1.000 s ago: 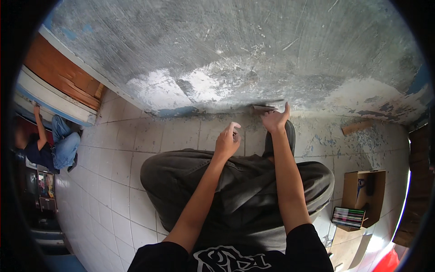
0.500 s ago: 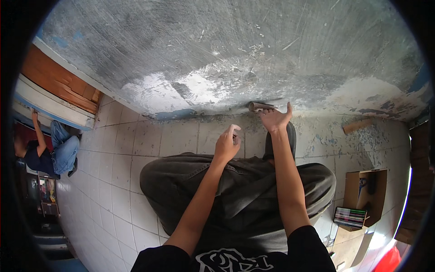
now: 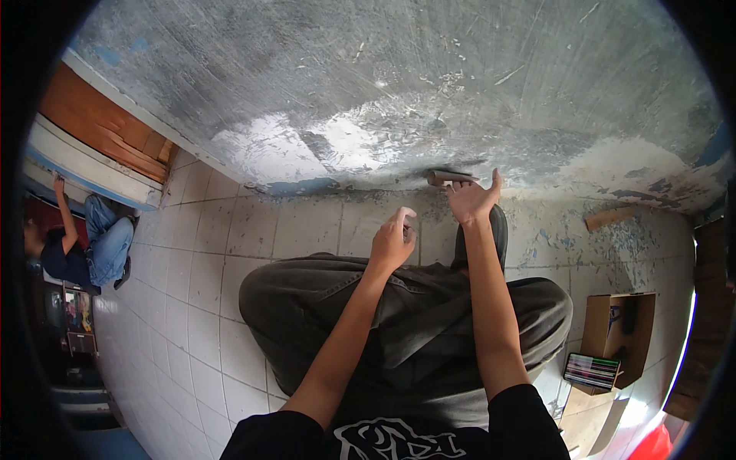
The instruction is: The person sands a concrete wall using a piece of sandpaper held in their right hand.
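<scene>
My right hand point(image 3: 472, 202) is at the foot of the grey, patchy wall point(image 3: 383, 77). Its fingers press a curled piece of brown sandpaper point(image 3: 441, 178) against the wall's lower edge, palm turned up and thumb spread aside. The finger ends are partly hidden by the sheet. My left hand point(image 3: 392, 242) hovers above my folded legs, nearer to me and apart from the wall. Its fingers are loosely bent with a gap between them, pale dust shows on them, and I see nothing in them.
A flat brown strip point(image 3: 611, 218) lies among paint flakes on the tiled floor point(image 3: 201, 307) at right. Closer on that side stands an open cardboard box point(image 3: 636, 349) beside a case of coloured sticks point(image 3: 592, 371). Far left, another person point(image 3: 84, 245) sits by a doorway.
My right hand and the sandpaper have barely shifted along the wall base. My left hand has moved slightly to the right, its index finger straighter. The whole view has tilted a little.
</scene>
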Action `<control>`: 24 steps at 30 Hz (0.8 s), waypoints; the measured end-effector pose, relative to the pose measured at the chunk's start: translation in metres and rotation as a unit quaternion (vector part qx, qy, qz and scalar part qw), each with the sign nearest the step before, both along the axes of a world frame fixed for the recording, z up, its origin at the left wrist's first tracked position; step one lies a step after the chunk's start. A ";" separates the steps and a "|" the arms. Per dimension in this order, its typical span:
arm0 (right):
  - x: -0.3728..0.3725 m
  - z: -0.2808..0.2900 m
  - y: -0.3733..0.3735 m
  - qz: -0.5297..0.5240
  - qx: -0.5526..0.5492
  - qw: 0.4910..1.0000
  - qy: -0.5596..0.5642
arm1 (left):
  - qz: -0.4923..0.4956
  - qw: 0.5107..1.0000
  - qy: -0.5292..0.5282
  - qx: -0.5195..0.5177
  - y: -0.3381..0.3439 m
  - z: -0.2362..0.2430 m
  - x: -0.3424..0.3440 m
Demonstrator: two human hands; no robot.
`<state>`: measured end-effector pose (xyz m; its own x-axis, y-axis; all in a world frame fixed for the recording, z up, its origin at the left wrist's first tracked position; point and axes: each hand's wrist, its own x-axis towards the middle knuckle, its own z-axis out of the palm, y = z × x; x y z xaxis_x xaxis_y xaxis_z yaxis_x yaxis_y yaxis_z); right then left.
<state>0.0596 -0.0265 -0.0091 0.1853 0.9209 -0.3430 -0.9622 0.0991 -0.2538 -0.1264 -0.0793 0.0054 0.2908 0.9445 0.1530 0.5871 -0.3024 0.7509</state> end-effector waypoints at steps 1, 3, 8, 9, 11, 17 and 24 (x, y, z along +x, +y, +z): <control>0.006 -0.006 0.000 0.000 -0.001 1.000 -0.002 | -0.004 1.000 0.004 -0.003 0.000 0.000 0.002; 0.003 -0.001 0.001 -0.004 0.005 0.999 0.048 | -0.008 1.000 0.016 -0.002 0.002 0.001 -0.002; 0.009 0.013 -0.008 -0.011 0.068 0.996 0.051 | -0.008 1.000 0.011 -0.022 0.002 0.002 0.000; 0.011 0.009 -0.006 -0.011 0.067 0.997 0.047 | -0.008 1.000 0.007 -0.023 0.001 0.000 0.002; 0.008 0.008 -0.001 -0.023 -0.022 0.996 0.080 | -0.012 1.000 0.018 -0.014 0.004 -0.002 0.000; 0.011 0.008 -0.006 -0.002 0.007 0.997 0.081 | -0.006 1.000 -0.003 -0.018 0.000 0.004 0.001; 0.010 0.018 -0.012 -0.006 0.039 0.998 0.057 | 0.017 1.000 -0.014 0.015 -0.004 0.000 0.001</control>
